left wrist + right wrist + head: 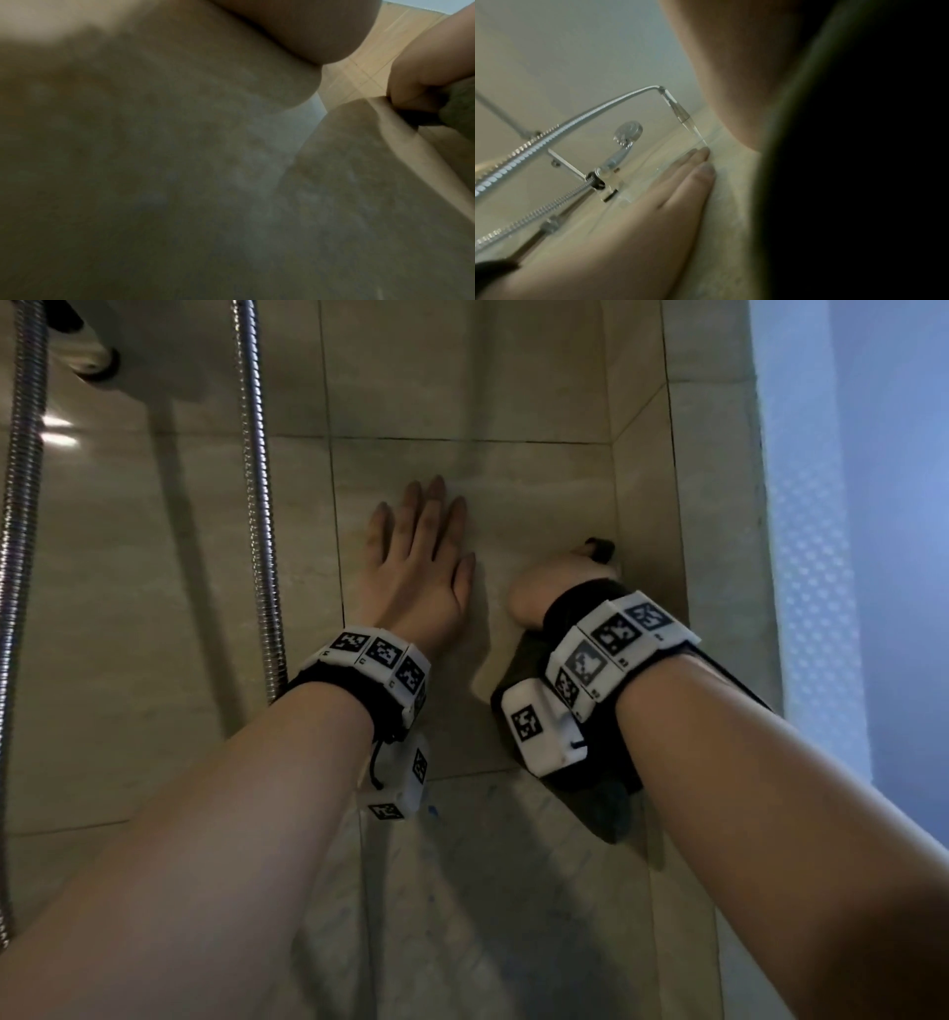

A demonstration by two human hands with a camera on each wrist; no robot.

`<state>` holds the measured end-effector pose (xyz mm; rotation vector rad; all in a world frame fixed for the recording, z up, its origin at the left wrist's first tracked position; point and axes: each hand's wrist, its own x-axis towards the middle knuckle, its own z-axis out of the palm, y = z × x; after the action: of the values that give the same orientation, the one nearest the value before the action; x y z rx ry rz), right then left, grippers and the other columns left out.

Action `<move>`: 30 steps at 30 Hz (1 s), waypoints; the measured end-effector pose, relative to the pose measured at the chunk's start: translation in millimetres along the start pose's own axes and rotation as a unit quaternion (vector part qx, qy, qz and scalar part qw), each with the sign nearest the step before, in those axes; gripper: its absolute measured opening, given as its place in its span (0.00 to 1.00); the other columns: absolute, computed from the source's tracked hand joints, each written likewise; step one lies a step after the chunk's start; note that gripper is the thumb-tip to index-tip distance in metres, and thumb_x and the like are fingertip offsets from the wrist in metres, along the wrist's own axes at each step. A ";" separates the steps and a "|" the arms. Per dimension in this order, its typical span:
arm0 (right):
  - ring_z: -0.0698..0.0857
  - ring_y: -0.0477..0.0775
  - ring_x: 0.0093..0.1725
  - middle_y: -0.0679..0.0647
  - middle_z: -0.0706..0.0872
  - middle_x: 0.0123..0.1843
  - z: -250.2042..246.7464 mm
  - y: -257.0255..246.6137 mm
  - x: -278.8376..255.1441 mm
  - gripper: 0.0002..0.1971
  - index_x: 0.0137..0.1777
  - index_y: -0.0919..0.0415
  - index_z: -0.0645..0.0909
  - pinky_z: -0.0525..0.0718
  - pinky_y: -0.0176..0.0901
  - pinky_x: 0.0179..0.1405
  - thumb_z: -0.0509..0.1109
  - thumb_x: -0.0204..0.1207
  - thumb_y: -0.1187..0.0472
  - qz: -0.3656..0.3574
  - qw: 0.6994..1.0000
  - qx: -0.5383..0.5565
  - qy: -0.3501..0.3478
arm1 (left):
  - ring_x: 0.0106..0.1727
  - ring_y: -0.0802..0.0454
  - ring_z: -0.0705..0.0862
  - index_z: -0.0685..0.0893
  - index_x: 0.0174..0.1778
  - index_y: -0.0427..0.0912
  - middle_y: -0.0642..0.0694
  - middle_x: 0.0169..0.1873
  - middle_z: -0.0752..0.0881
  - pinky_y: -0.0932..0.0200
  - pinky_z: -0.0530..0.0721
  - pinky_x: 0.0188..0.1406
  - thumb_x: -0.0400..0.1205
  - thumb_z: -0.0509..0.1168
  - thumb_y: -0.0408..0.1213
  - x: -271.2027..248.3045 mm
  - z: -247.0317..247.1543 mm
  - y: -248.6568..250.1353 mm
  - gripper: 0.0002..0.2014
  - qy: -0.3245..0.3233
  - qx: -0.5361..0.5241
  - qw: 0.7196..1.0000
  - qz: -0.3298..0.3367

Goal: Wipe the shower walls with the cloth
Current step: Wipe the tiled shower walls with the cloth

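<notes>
beige glossy tiled shower wall (462,377) carries both hands: the left hand (418,562) lies flat with fingers spread, holding nothing, while just to its right the right hand (557,588) bunches the dark green cloth (611,814) against the tile, its loose end trailing down below the wrist, beside the wall's inside corner.

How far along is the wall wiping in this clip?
Done: nothing on the tiles shows which areas are already wiped. In hand: the right hand grips the dark cloth against the tiled wall near the corner; the left hand rests flat beside it. Left: cannot tell.
</notes>
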<state>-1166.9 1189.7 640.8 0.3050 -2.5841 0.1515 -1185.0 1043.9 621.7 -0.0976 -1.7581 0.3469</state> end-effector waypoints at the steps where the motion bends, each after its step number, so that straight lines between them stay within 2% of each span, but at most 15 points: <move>1: 0.75 0.61 0.47 0.65 0.81 0.56 0.7 0.9 0.4 0.17 0.34 0.64 0.71 0.79 0.56 0.60 0.49 0.84 0.63 -0.012 1.000 -0.005 0.005 | 0.84 0.44 0.48 0.54 0.84 0.42 0.41 0.84 0.52 0.45 0.40 0.80 0.88 0.42 0.49 0.0 0.1 0.2 0.28 -0.002 -0.004 1.000 0.001; 2: 0.76 0.62 0.49 0.65 0.81 0.57 -1.3 3.2 2.5 0.17 0.36 0.65 0.73 0.78 0.56 0.59 0.50 0.85 0.63 -0.017 1.000 -0.006 0.019 | 0.84 0.44 0.47 0.53 0.84 0.42 0.41 0.84 0.51 0.45 0.40 0.81 0.88 0.43 0.48 0.0 0.2 0.2 0.28 -0.004 -0.008 1.000 0.001; 4: 0.78 0.65 0.57 0.64 0.80 0.65 -7.4 9.5 6.2 0.16 0.50 0.67 0.79 0.75 0.56 0.59 0.52 0.85 0.60 -0.014 0.997 0.023 0.078 | 0.84 0.44 0.48 0.54 0.84 0.42 0.42 0.84 0.52 0.45 0.40 0.81 0.88 0.43 0.49 -0.2 0.2 -0.1 0.28 -0.003 -0.009 1.000 0.002; 5: 0.79 0.64 0.57 0.64 0.80 0.66 -12.9 12.1 8.2 0.15 0.50 0.67 0.79 0.75 0.55 0.57 0.53 0.85 0.60 -0.005 0.995 0.037 0.094 | 0.84 0.44 0.48 0.54 0.84 0.42 0.41 0.84 0.52 0.45 0.41 0.81 0.88 0.43 0.49 -0.7 0.7 -0.4 0.28 0.000 -0.007 1.000 0.003; 7: 0.79 0.60 0.50 0.63 0.83 0.60 -27.2 12.2 12.9 0.14 0.43 0.67 0.75 0.76 0.51 0.51 0.52 0.85 0.62 0.015 0.992 0.058 0.107 | 0.84 0.44 0.50 0.56 0.83 0.41 0.41 0.83 0.54 0.44 0.43 0.81 0.88 0.43 0.49 -1.3 2.5 -0.4 0.28 0.009 -0.002 1.000 0.006; 8: 0.80 0.58 0.50 0.61 0.83 0.57 -33.8 8.8 14.3 0.13 0.46 0.68 0.76 0.77 0.50 0.50 0.52 0.84 0.62 0.026 0.989 0.083 0.122 | 0.84 0.43 0.52 0.58 0.83 0.41 0.40 0.83 0.56 0.44 0.45 0.81 0.87 0.42 0.49 -1.8 3.0 0.0 0.28 0.014 -0.002 1.000 0.006; 9: 0.82 0.58 0.53 0.59 0.83 0.57 -39.2 2.4 15.2 0.14 0.56 0.69 0.77 0.78 0.49 0.51 0.53 0.84 0.61 0.027 0.983 0.113 0.141 | 0.84 0.43 0.53 0.59 0.83 0.41 0.40 0.83 0.57 0.43 0.46 0.81 0.87 0.41 0.49 -1.9 3.1 0.1 0.29 0.018 -0.005 1.000 0.006; 11: 0.83 0.58 0.59 0.59 0.83 0.61 -42.8 -15.0 14.5 0.25 0.76 0.73 0.64 0.78 0.48 0.50 0.54 0.84 0.57 0.007 0.975 0.140 0.173 | 0.84 0.43 0.54 0.60 0.82 0.41 0.40 0.83 0.58 0.43 0.47 0.81 0.87 0.40 0.50 -1.5 3.1 -0.1 0.29 0.021 -0.013 1.000 0.009; 13: 0.83 0.57 0.60 0.57 0.84 0.63 -35.2 -28.4 15.7 0.33 0.82 0.73 0.47 0.75 0.46 0.47 0.54 0.84 0.57 -0.012 0.974 0.121 0.193 | 0.84 0.43 0.53 0.58 0.83 0.42 0.40 0.83 0.57 0.44 0.44 0.81 0.86 0.40 0.51 -0.6 2.5 -0.9 0.30 0.015 -0.024 1.000 0.012; 16: 0.83 0.57 0.60 0.60 0.81 0.68 -25.1 -21.2 17.5 0.35 0.82 0.73 0.40 0.74 0.45 0.45 0.54 0.83 0.60 0.009 0.977 0.086 0.194 | 0.83 0.42 0.55 0.61 0.82 0.41 0.40 0.82 0.59 0.44 0.46 0.81 0.86 0.39 0.50 -1.4 2.4 0.2 0.30 0.013 -0.013 1.000 0.012; 18: 0.82 0.58 0.62 0.63 0.78 0.71 -24.8 -4.6 13.9 0.29 0.81 0.75 0.50 0.76 0.47 0.49 0.52 0.84 0.61 0.042 0.981 0.081 0.169 | 0.83 0.43 0.55 0.61 0.82 0.40 0.40 0.82 0.59 0.44 0.46 0.81 0.85 0.38 0.50 -0.8 2.1 1.0 0.30 0.011 -0.001 1.000 0.008; 21: 0.81 0.60 0.61 0.64 0.79 0.68 -20.3 13.7 2.8 0.22 0.75 0.74 0.66 0.76 0.48 0.51 0.51 0.84 0.62 0.077 0.986 0.065 0.136 | 0.84 0.44 0.50 0.55 0.84 0.42 0.42 0.84 0.53 0.45 0.42 0.81 0.85 0.35 0.51 0.4 -0.9 1.6 0.31 -0.014 0.002 1.000 0.000; 26: 0.79 0.63 0.65 0.69 0.69 0.75 9.4 10.1 -27.7 0.25 0.78 0.77 0.56 0.77 0.52 0.58 0.51 0.85 0.65 0.074 0.993 0.064 0.071 | 0.84 0.46 0.42 0.47 0.85 0.44 0.45 0.84 0.45 0.46 0.35 0.81 0.89 0.39 0.48 -11.6 -4.4 10.1 0.27 -0.070 -0.016 0.997 -0.023; 28: 0.81 0.61 0.61 0.67 0.76 0.70 27.7 11.1 -41.9 0.27 0.78 0.79 0.53 0.77 0.50 0.50 0.53 0.84 0.65 0.071 0.994 0.070 0.054 | 0.84 0.45 0.42 0.48 0.85 0.43 0.45 0.84 0.46 0.45 0.36 0.81 0.89 0.41 0.46 -27.7 -6.6 16.7 0.27 -0.083 -0.026 0.996 -0.025; 30: 0.83 0.60 0.54 0.63 0.82 0.60 45.1 14.9 -56.5 0.23 0.75 0.79 0.60 0.74 0.46 0.43 0.54 0.84 0.65 0.059 0.993 0.098 0.040 | 0.84 0.43 0.43 0.49 0.84 0.41 0.43 0.84 0.46 0.44 0.38 0.81 0.89 0.43 0.45 -45.2 -9.1 22.6 0.27 -0.099 -0.032 0.995 -0.010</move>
<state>-1145.7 1207.1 572.3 0.2116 -2.5116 0.4522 -1169.1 1055.5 574.3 -0.0931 -1.9658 0.2939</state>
